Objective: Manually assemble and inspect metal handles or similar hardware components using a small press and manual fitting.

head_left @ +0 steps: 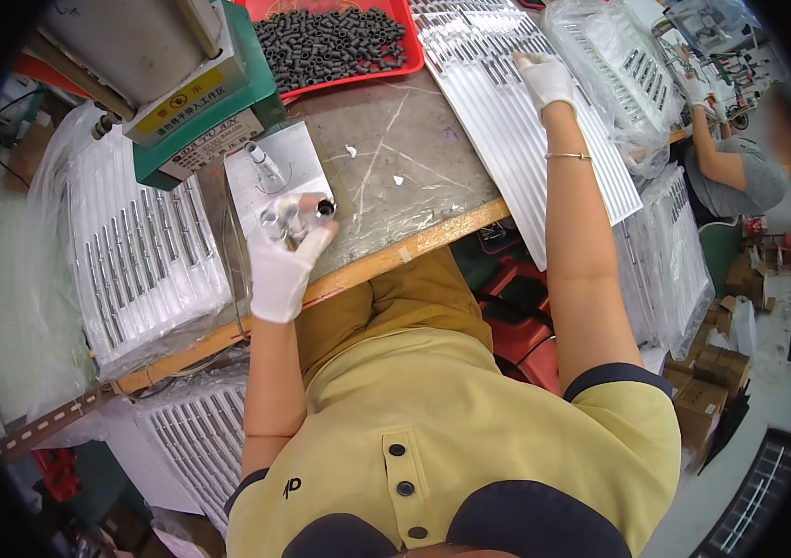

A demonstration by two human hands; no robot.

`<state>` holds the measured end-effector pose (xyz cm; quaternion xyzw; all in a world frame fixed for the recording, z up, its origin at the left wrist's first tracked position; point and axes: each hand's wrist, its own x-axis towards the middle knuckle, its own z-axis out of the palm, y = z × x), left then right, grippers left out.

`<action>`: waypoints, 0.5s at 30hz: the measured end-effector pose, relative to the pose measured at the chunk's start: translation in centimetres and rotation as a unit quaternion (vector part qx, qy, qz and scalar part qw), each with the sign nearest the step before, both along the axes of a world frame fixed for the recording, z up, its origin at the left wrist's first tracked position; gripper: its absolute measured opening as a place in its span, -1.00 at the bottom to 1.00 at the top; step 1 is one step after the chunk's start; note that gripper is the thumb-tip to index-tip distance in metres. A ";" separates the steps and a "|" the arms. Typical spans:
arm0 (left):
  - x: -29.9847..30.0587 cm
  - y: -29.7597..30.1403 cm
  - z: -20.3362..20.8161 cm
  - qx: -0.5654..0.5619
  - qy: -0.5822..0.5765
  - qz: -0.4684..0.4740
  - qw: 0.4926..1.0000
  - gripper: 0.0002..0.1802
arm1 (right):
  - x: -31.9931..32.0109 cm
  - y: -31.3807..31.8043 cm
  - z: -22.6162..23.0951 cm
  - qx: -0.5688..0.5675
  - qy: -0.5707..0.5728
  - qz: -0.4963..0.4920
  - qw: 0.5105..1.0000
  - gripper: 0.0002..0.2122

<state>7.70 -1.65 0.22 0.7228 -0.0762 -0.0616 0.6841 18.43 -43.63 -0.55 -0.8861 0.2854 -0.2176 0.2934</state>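
Our left hand (284, 265) grasps one dark-mouthed tube (325, 208) near the counter's (433, 139) front edge; our right hand's (549, 82) grip we cannot tell. Two scraps (398, 180) have room between.

One fisheye view, from the left lens of a head-worn pair, looks steeply down. The wearer's yellow shirt (470, 381) fills six o'clock, nearest the lens; the surface (433, 139) spreads beyond toward twelve, within arm's reach. A ribbed white board (507, 139) runs out of frame at one o'clock, and a co-worker (740, 177) sits farther off, between two and three.
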 end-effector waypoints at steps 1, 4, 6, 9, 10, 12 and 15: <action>-0.2 -0.6 -0.2 -0.017 0.019 0.007 1.000 -0.73 | 0.3 0.3 -0.9 -0.039 0.078 0.013 0.996 -0.67; 0.3 -1.6 -1.4 -0.056 -0.047 0.025 0.997 -0.75 | 2.0 2.1 -2.0 -0.110 0.189 0.021 0.976 -0.65; 0.3 -2.2 -0.7 -0.072 0.007 0.000 0.997 -0.75 | 2.4 1.5 -3.0 -0.170 0.252 -0.009 0.953 -0.66; 0.6 -2.1 -0.8 -0.033 0.001 0.012 0.999 -0.74 | 2.9 -0.5 -2.7 -0.196 0.294 0.023 0.935 -0.64; 0.5 -2.2 -0.9 -0.076 -0.009 0.019 0.997 -0.73 | 2.9 -1.1 -2.7 -0.212 0.299 0.050 0.929 -0.62; 0.7 -2.2 -1.6 -0.095 0.002 0.019 0.995 -0.72 | 2.2 -0.8 -1.3 -0.223 0.303 0.073 0.923 -0.59; 0.8 -2.0 -1.9 -0.113 -0.008 -0.004 0.994 -0.72 | -4.2 3.5 4.9 -0.024 0.059 0.107 0.992 -0.73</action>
